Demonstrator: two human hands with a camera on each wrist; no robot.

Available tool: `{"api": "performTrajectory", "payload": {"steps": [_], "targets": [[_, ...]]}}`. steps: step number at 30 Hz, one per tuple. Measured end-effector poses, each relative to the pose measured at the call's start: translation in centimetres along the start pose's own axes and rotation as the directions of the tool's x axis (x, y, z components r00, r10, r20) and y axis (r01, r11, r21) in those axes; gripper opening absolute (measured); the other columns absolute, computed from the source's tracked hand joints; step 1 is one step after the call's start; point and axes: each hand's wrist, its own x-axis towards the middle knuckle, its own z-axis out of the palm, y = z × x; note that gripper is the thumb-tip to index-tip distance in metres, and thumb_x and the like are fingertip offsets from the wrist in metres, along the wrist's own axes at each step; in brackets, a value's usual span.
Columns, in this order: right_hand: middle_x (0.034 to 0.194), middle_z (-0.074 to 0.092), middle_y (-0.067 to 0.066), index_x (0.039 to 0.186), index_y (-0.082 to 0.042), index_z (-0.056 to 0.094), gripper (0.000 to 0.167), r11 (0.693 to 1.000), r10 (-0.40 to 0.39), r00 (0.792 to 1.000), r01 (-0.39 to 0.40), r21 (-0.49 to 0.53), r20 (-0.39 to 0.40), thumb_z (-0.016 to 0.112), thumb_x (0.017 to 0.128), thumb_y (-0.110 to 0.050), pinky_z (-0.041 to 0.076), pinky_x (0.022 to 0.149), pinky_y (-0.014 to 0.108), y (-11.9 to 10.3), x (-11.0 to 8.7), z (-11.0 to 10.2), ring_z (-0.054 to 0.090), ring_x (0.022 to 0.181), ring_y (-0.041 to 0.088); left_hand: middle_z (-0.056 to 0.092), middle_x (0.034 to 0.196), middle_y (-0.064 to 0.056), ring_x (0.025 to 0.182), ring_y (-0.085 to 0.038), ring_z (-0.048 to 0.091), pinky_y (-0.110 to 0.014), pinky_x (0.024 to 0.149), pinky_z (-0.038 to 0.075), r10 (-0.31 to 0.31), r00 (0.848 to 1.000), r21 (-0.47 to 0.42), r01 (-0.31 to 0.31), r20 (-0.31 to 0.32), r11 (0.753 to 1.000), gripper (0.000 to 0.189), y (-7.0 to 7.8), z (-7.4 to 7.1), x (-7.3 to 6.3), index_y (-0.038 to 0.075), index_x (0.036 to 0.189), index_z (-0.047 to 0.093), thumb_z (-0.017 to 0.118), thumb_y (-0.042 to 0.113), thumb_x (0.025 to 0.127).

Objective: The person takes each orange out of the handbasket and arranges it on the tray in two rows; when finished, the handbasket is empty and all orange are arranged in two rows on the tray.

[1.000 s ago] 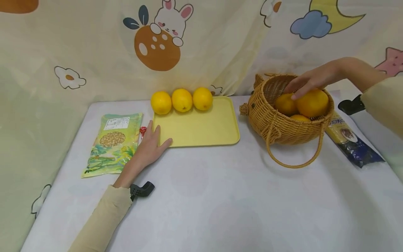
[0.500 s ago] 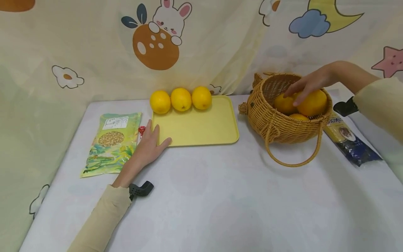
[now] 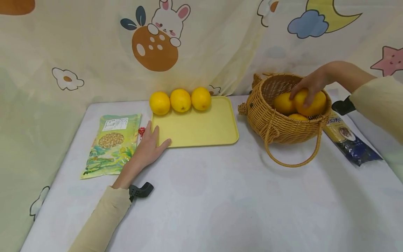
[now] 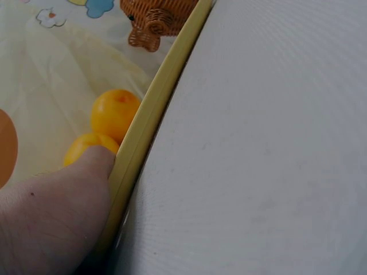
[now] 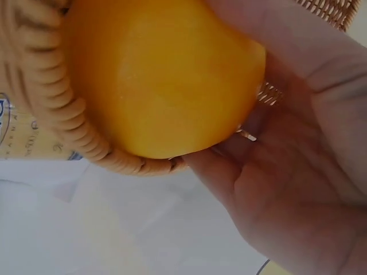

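My right hand reaches into the wicker basket, thumb and fingers round an orange. In the right wrist view this orange sits close to the basket's rim. Beside it in the basket lie another orange and a partly hidden one. With fingers spread, my left hand rests at the left end of the yellow tray; its thumb lies along the tray's front edge. Three oranges stand in a row along the tray's back edge.
A green bag of beans or grains lies left of the tray, with a small red-topped item between them. A blue and yellow packet lies right of the basket. The basket's handle hangs forward. A printed cloth hangs behind.
My right hand has shifted right onto the nearer-right orange, and its fingers have closed round it. My left hand, the tray and the row of oranges stay put.
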Motion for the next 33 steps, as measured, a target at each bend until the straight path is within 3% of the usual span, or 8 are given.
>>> {"api": "performTrajectory", "payload": {"steps": [10, 16, 24, 28, 33], "targets": [[0.144, 0.016, 0.045, 0.148, 0.0, 0.031, 0.077, 1.0, -0.011, 0.999, 0.01, 0.012, 0.052, 0.062, 0.093, -0.043, 0.032, 0.1, 0.073, -0.2, 0.0, -0.7, 0.022, 0.127, 0.065, -0.017, 0.162, -0.016, 0.151, -0.038, -0.001, -0.057, 0.12, 0.015, 0.0, 1.0, 0.0, 0.0, -0.003, 1.0, 0.09, 0.0, 0.0, -0.1, -0.001, 0.154, 0.012, 0.043, 0.06, 0.096], [0.145, 0.01, 0.044, 0.152, -0.002, 0.018, 0.076, 0.981, -0.07, 0.991, 0.047, 0.187, 0.115, 0.057, 0.097, -0.036, 0.048, 0.096, 0.061, 0.5, -0.4, -1.4, 0.04, 0.126, 0.053, -0.017, 0.162, -0.015, 0.151, -0.038, -0.001, -0.057, 0.12, 0.015, -0.001, 1.0, -0.001, 0.001, -0.003, 1.0, 0.09, 0.0, 0.0, 0.0, -0.001, 0.154, 0.013, 0.042, 0.061, 0.095], [0.151, 0.007, 0.039, 0.154, -0.007, 0.018, 0.066, 0.972, -0.131, 0.991, 0.121, 0.199, 0.039, 0.05, 0.101, -0.031, 0.049, 0.095, 0.06, 1.9, -1.2, -2.0, 0.03, 0.131, 0.057, -0.016, 0.162, -0.016, 0.152, -0.038, 0.0, -0.056, 0.121, 0.015, 0.002, 1.0, 0.002, -0.002, -0.009, 1.0, 0.091, -0.1, 0.2, 0.1, -0.001, 0.154, 0.013, 0.042, 0.061, 0.095], [0.149, 0.023, 0.03, 0.153, -0.015, 0.022, 0.058, 0.958, -0.177, 0.984, 0.176, 0.228, -0.016, 0.047, 0.102, -0.027, 0.048, 0.097, 0.058, 2.8, -1.5, -2.0, 0.041, 0.128, 0.043, -0.016, 0.163, -0.016, 0.152, -0.037, 0.0, -0.056, 0.121, 0.014, 0.002, 1.0, 0.003, -0.002, -0.009, 1.0, 0.091, -0.1, 0.2, 0.1, -0.001, 0.154, 0.013, 0.042, 0.062, 0.095], [0.136, 0.043, 0.0, 0.154, -0.024, 0.02, 0.053, 0.922, -0.246, 0.958, 0.278, 0.268, -0.149, 0.04, 0.105, -0.023, 0.051, 0.098, 0.05, 2.7, -1.9, -1.7, 0.052, 0.12, 0.015, -0.017, 0.162, -0.016, 0.152, -0.038, -0.001, -0.056, 0.121, 0.014, -0.002, 1.0, 0.008, 0.002, -0.006, 1.0, 0.091, 0.0, 0.0, 0.0, -0.001, 0.154, 0.013, 0.042, 0.061, 0.095]]}}
